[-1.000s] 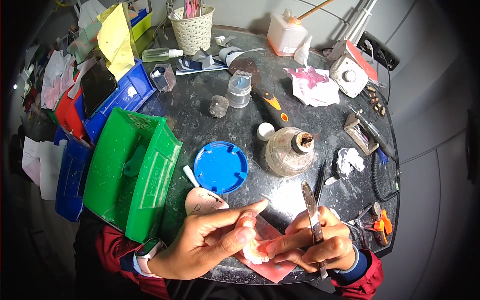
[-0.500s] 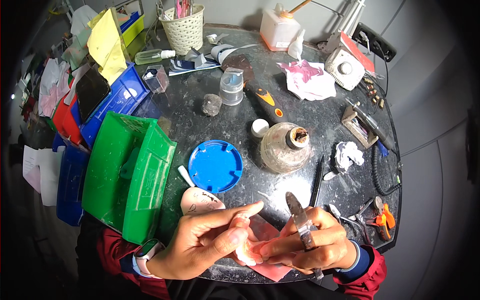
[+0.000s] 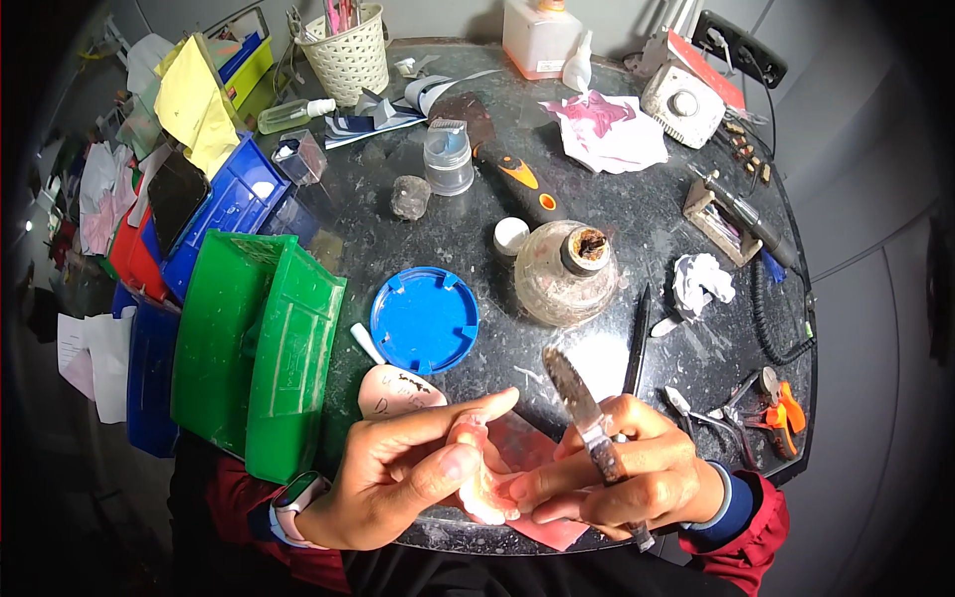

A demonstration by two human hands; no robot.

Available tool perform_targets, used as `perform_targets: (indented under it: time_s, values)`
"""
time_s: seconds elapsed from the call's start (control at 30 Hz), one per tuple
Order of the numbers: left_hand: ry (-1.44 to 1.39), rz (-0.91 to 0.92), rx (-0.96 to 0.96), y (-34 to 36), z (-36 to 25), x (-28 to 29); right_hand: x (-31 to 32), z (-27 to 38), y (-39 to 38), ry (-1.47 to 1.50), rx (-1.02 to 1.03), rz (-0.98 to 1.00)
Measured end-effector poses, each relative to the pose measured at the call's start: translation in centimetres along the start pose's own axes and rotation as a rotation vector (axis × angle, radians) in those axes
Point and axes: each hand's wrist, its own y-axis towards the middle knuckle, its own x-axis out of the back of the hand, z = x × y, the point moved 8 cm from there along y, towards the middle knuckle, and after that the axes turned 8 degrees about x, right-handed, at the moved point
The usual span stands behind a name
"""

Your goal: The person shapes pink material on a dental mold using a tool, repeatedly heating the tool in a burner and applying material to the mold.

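Observation:
My left hand (image 3: 398, 473) grips a pink and white dental piece (image 3: 484, 493), which looks like a denture in pink wax, between thumb and fingers. At its right side, the thumb and fingertips of my right hand (image 3: 637, 473) press against it. A stained metal wax knife (image 3: 572, 386) passes through the fingers of that hand, blade pointing up and away. Under the hands lies a pink wax sheet (image 3: 542, 537) at the table's near edge. Just beyond my left hand rests a pinkish plaster piece (image 3: 398, 390) with handwriting on it.
A glass spirit burner (image 3: 567, 279) stands ahead with a blue round lid (image 3: 425, 320) to its left. Green bin (image 3: 298, 368) borders my left forearm. Orange-handled pliers (image 3: 786, 418) and a black pen-like tool (image 3: 639, 338) lie right; crumpled paper (image 3: 701, 284) sits beyond.
The knife blade has tilted further left and nearer the dental piece. My right hand has shifted slightly right, and the view has moved a little. Both hands keep their hold.

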Motion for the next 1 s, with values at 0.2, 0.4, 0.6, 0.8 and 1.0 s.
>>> perform_targets:
  time_s: [0.2, 0.4, 0.6, 0.8, 1.0]
  values:
    - [-0.421, 0.054, 0.271, 0.3, 1.8, -0.6, 1.5, -1.2, -0.2, 0.18, -0.125, -0.221]
    - [-0.579, 0.119, 0.46, -0.2, 2.4, -1.4, 1.3, 0.3, 1.0, 0.018, 0.022, -0.128]
    - [-0.596, 0.149, 0.494, -0.2, 2.6, -1.6, 0.9, 0.1, 0.5, 0.06, 0.005, -0.165]
    - [-0.585, 0.155, 0.482, -0.2, 3.0, -1.6, 0.4, -0.2, 0.6, 0.081, -0.071, -0.047]
    - [-0.578, 0.135, 0.485, -0.3, 3.0, -1.5, 0.2, -0.3, 0.4, 0.065, -0.004, -0.089]
